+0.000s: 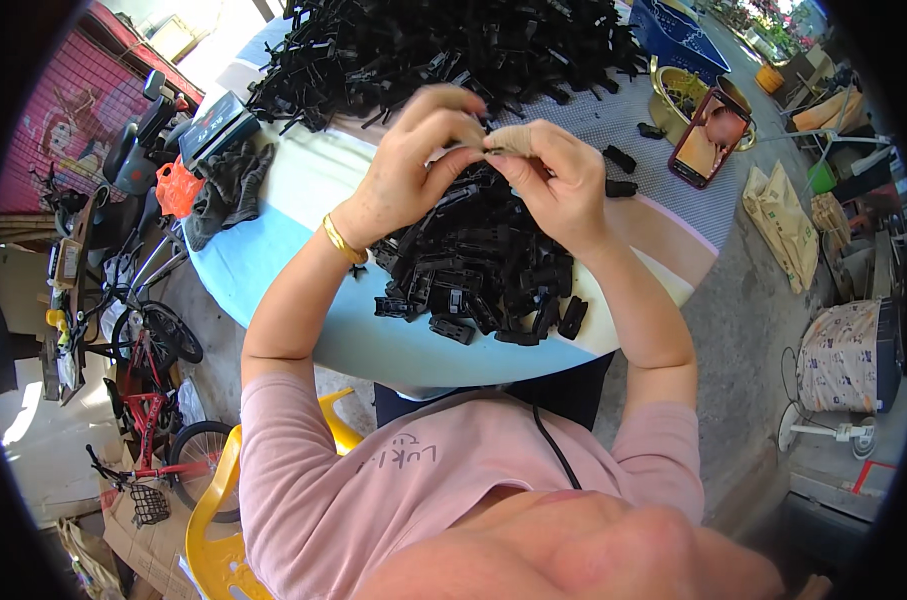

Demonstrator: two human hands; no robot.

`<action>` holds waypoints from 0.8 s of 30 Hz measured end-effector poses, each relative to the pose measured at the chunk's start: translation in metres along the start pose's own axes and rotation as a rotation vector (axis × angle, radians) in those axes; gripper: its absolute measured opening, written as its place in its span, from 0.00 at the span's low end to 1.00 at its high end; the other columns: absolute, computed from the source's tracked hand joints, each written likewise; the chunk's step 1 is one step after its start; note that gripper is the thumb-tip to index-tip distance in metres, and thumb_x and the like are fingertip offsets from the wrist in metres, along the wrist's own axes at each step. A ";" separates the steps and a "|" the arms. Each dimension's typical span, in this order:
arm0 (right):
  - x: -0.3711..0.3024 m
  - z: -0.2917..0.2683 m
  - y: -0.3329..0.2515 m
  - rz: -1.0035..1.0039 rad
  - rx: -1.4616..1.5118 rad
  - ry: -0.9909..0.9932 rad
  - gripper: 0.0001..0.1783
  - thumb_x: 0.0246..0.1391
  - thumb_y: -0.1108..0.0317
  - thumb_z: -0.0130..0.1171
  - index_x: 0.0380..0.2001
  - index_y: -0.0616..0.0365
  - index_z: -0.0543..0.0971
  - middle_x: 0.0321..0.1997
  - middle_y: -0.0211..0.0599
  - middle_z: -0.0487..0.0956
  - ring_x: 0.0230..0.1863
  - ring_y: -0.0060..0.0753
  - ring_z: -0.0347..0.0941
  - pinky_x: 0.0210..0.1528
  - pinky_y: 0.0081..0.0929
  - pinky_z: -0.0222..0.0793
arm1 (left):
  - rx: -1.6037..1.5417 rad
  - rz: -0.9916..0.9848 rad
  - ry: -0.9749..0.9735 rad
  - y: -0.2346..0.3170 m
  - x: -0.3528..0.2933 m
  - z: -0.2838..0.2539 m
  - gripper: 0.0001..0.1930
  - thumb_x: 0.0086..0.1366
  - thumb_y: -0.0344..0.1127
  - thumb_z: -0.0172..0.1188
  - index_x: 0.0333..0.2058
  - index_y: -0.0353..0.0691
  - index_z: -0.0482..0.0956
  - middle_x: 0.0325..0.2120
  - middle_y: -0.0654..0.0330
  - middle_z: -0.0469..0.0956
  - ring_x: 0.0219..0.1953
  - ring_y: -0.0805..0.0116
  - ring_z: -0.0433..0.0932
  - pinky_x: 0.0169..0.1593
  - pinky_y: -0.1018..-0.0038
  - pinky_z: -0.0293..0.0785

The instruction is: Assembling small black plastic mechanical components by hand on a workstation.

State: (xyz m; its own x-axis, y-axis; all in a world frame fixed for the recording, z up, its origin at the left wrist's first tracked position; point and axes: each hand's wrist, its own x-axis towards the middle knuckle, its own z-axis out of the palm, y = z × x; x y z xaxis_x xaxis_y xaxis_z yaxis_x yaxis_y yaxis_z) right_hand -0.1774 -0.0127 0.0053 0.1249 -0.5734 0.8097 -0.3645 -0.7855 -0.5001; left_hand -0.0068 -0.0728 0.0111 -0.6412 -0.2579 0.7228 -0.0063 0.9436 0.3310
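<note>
Over the round table (273,270), my left hand (413,165) and my right hand (555,185) meet with thumbs and fingers pinched together. What sits between the fingertips is too small and covered to make out. A beige wrap covers a finger of my right hand, and a gold bracelet (341,240) circles my left wrist. Just below the hands lies a heap of black plastic clip-like parts (473,270), some near the table's front edge. Beyond the hands spreads a larger pile of black parts with thin prongs (453,50).
A phone (710,138) leans at the table's right, by a gold basin (678,90) and a blue basket (678,35). Dark gloves or cloth (235,190) and a box (216,130) lie at the left edge. A yellow chair (218,510) and a red bicycle (153,430) stand at the left.
</note>
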 end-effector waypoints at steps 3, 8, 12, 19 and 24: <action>0.000 0.001 -0.004 -0.184 -0.024 0.033 0.05 0.44 0.80 0.58 0.28 0.64 0.76 0.27 0.37 0.76 0.26 0.24 0.73 0.28 0.16 0.69 | -0.101 -0.242 0.297 0.008 -0.001 0.007 0.20 0.51 0.24 0.60 0.44 0.36 0.68 0.38 0.56 0.72 0.47 0.62 0.69 0.50 0.70 0.67; -0.001 0.000 -0.008 -0.130 0.000 -0.007 0.04 0.45 0.80 0.57 0.28 0.64 0.76 0.25 0.37 0.75 0.25 0.24 0.72 0.27 0.16 0.68 | -0.685 -0.520 0.070 0.012 -0.007 -0.001 0.34 0.51 0.23 0.62 0.57 0.34 0.57 0.49 0.56 0.69 0.51 0.67 0.67 0.56 0.71 0.62; -0.005 0.000 -0.009 0.278 0.109 -0.097 0.04 0.48 0.76 0.56 0.29 0.65 0.76 0.25 0.31 0.76 0.26 0.16 0.69 0.28 0.12 0.65 | -0.352 -0.479 0.031 0.019 -0.005 -0.001 0.37 0.47 0.25 0.65 0.56 0.35 0.59 0.50 0.58 0.68 0.47 0.71 0.69 0.54 0.73 0.63; -0.002 -0.003 0.002 0.528 0.378 -0.166 0.04 0.50 0.74 0.56 0.29 0.64 0.77 0.25 0.25 0.75 0.27 0.12 0.67 0.29 0.09 0.62 | -0.467 -0.492 0.110 0.014 -0.007 0.006 0.34 0.47 0.27 0.66 0.54 0.33 0.62 0.48 0.59 0.69 0.41 0.75 0.70 0.51 0.75 0.66; -0.001 0.006 0.002 0.473 0.417 0.020 0.09 0.53 0.71 0.54 0.37 0.62 0.74 0.29 0.24 0.73 0.22 0.07 0.60 0.23 0.07 0.52 | -0.674 -0.573 0.182 0.008 -0.008 0.004 0.28 0.50 0.27 0.64 0.51 0.34 0.65 0.36 0.63 0.71 0.34 0.79 0.69 0.42 0.81 0.70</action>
State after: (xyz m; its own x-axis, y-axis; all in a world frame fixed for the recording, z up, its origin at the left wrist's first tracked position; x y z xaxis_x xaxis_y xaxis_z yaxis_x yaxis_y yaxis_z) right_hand -0.1731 -0.0147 0.0019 0.0195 -0.8797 0.4752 0.0144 -0.4750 -0.8799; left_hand -0.0051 -0.0626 0.0060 -0.5464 -0.7338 0.4038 0.2002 0.3537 0.9137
